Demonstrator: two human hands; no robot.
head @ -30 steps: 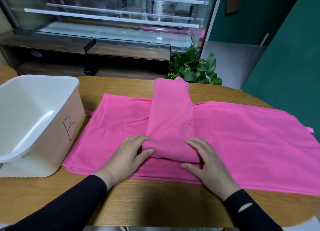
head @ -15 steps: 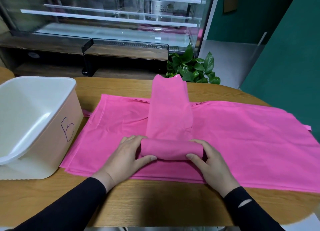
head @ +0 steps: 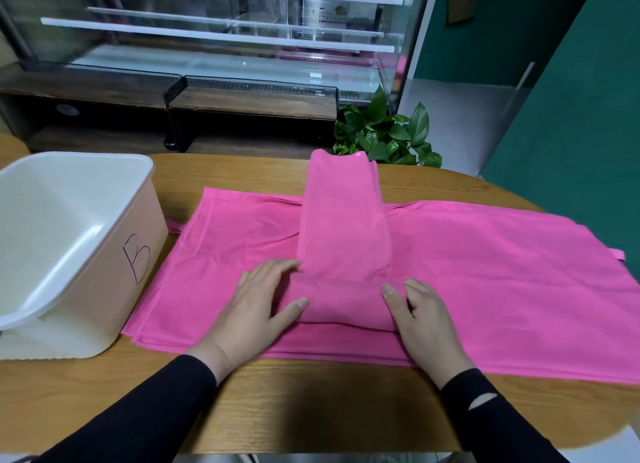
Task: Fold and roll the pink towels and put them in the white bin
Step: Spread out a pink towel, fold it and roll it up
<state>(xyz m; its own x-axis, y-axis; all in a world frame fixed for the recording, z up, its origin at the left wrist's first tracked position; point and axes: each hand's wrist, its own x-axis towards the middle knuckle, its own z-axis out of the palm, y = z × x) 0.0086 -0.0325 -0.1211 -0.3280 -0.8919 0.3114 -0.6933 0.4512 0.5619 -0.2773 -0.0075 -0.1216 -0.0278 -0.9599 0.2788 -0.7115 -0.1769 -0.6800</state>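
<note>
Both forearms in black sleeves, angled inward. L hand [head: 254,310]: palm down, fingers extended fwd, thumb splayed toward R hand. R hand [head: 424,318]: palm down, fingers curled slightly, thumb pointing fwd. Hands level w/ each other, apart, not touching.

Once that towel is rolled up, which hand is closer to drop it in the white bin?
The left hand, probably. It rests on the roll's left end, and the white bin sits on that same side; the right hand would have to cross over.
</note>
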